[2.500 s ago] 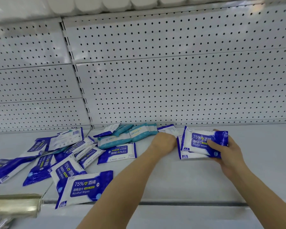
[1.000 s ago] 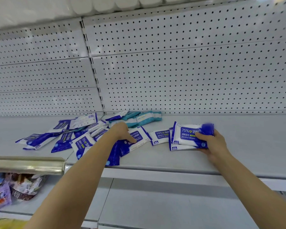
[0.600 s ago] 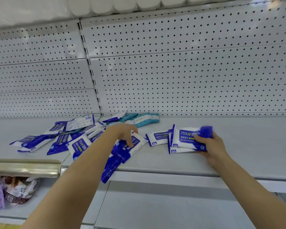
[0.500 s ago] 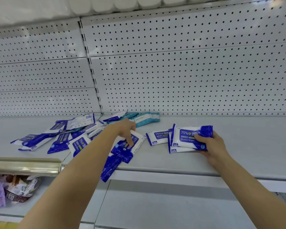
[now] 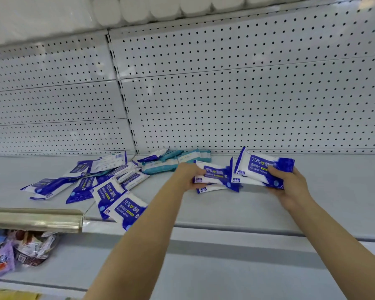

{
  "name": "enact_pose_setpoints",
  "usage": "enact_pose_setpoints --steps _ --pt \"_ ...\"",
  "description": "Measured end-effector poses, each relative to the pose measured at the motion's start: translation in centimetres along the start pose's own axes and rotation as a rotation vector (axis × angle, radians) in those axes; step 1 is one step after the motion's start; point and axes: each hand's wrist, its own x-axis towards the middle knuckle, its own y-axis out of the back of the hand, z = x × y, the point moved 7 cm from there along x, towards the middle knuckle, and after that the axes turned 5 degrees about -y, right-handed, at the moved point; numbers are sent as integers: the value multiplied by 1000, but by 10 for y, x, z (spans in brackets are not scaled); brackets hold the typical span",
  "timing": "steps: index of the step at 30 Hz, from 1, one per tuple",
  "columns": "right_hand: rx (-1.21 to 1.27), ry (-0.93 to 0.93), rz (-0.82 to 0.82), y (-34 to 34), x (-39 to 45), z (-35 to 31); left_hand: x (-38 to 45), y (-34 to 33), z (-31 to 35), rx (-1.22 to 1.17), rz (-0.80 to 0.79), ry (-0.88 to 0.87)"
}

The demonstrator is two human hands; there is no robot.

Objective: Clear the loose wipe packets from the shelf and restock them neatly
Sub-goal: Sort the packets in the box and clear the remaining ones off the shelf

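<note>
Left hand (image 5: 187, 177) fingers hidden behind packet (image 5: 214, 176), lower-shelf snack bags (image 5: 20, 250) blurred

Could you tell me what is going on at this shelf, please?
A person is gathering loose wipe packets. The right hand grips a small stack of packets propped on the shelf. The left hand holds another packet next to that stack. A scattered pile lies to the left, one packet overhanging the front edge.

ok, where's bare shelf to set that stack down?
Free: the shelf right of the right hand, back to the pegboard; also the front strip between the forearms. Crowded: left of the left hand, loose blue packets and teal packets overlap.
</note>
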Motion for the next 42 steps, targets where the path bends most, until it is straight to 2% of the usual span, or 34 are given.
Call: enact_pose_setpoints --steps 3,6,8,13,18,24,29,35,42 --pt "2 10 -37 -2 2 -8 7 -19 -5 190 99 -85" --pt "-33 4 -63 -6 3 -9 1 -21 5 744 210 -149" --pt "-45 -9 -68 -10 3 -6 4 -21 9 880 219 -134" --pt "-67 -31 -77 -12 4 1 7 -26 9 806 111 -45" --pt "-90 -45 -93 -5 8 7 0 -27 5 648 138 -14" --pt "-147 -48 -129 9 7 12 -5 -31 -17 210 203 -193" --pt "-280 14 -141 32 -1 0 -30 -16 -28 127 295 -315" --pt "-506 40 -147 54 -18 -14 -63 -16 -30 126 278 -375" --pt "-375 24 -98 95 -65 -29 -115 -53 -29 39 187 -444"
